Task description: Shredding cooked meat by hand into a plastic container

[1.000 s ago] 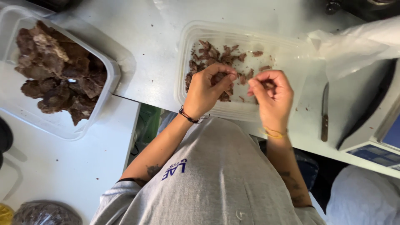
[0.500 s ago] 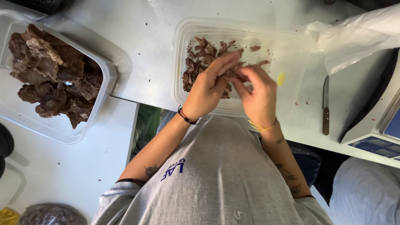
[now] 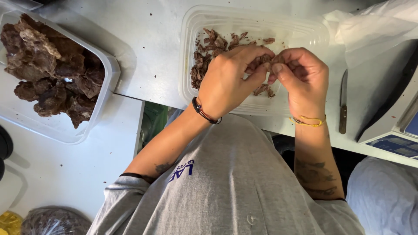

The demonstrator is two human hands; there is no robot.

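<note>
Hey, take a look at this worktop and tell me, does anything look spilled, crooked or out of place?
Small brown crumbs are scattered on the grey metal worktop beside the clear plastic tray of shredded brown pieces. The big clear tub of dark brown chunks sits askew across the seam between two surfaces. Nothing looks damaged.

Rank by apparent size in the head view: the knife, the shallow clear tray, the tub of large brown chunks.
1. Tub of large brown chunks, partly cut off.
2. Shallow clear tray, somewhat smaller.
3. Knife, clearly smallest.
</note>
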